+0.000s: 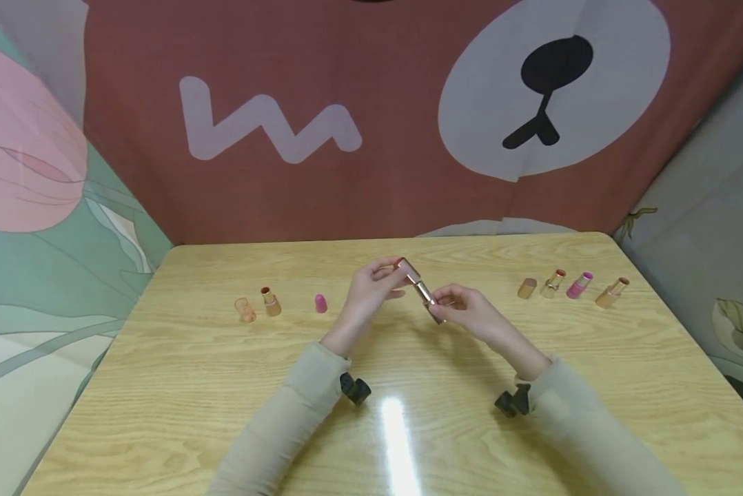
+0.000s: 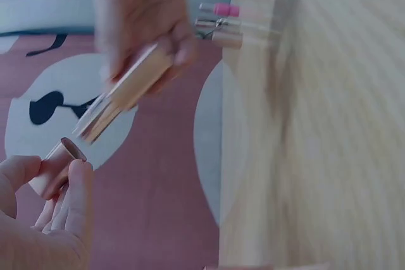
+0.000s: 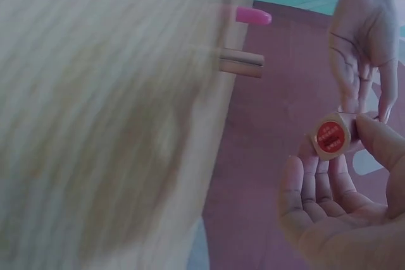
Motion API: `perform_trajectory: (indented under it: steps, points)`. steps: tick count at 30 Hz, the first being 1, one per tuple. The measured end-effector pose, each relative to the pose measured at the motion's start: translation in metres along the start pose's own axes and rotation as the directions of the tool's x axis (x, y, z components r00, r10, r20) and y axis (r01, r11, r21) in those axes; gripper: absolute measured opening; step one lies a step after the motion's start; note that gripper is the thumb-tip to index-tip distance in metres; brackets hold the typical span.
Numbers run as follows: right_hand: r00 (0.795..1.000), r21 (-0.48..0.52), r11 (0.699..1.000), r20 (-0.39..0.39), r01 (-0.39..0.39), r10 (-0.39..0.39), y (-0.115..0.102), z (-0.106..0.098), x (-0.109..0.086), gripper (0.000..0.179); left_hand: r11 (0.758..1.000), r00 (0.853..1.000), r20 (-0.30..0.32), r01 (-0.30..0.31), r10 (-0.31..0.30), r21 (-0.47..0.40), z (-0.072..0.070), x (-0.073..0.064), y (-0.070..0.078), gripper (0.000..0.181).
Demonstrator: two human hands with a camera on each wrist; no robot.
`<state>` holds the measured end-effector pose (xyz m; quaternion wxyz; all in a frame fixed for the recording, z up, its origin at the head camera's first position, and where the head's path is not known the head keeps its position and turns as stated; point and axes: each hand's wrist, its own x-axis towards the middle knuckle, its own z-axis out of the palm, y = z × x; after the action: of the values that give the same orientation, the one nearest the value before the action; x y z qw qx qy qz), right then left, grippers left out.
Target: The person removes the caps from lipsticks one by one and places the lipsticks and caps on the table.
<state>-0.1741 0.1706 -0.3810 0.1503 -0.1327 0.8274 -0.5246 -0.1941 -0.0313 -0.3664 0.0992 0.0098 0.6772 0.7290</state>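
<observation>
Over the middle of the table, my left hand (image 1: 371,288) pinches a rose-gold lipstick cap (image 2: 57,169) between thumb and fingers, its mouth facing the lipstick. The lipstick (image 1: 425,295) is a gold tube with a shiny collar, tilted and lined up with the cap. My right hand (image 1: 464,308) holds this tube by its base. In the head view the cap and collar meet end to end; the left wrist view shows a small gap between them. A round red label (image 3: 331,138) marks the base of the tube in the right wrist view.
To the left stand a clear orange cap (image 1: 245,310), an uncapped lipstick (image 1: 271,302) and a pink cap (image 1: 320,303). At the right are a gold cap (image 1: 526,288) and lipsticks, one pink (image 1: 579,285). A rose-gold cylinder (image 3: 240,62) appears beyond the table edge.
</observation>
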Motion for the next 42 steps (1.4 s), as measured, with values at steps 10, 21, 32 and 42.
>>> perform_trajectory:
  steps: [10,21,32,42]
  points:
    - [0.998,0.027,0.998,-0.012,-0.056,0.056,0.004,-0.003,-0.002,0.032,1.000,0.999,-0.040,-0.014,0.014,0.002,-0.015,0.000,0.007,0.039]
    - [0.999,0.046,0.998,-0.009,-0.050,0.050,0.003,-0.003,-0.004,0.031,1.000,0.999,-0.040,0.006,-0.006,0.001,-0.023,0.000,0.008,0.039]
    - [0.995,0.014,0.996,-0.043,-0.089,0.089,0.006,-0.009,-0.004,0.033,0.996,0.997,-0.065,-0.036,0.042,0.081,-0.037,0.000,0.007,0.036]
    - [0.996,-0.017,0.999,-0.074,-0.052,0.051,0.014,-0.017,-0.002,0.043,0.989,0.991,-0.125,-0.028,0.045,0.142,-0.062,-0.004,0.013,0.039]
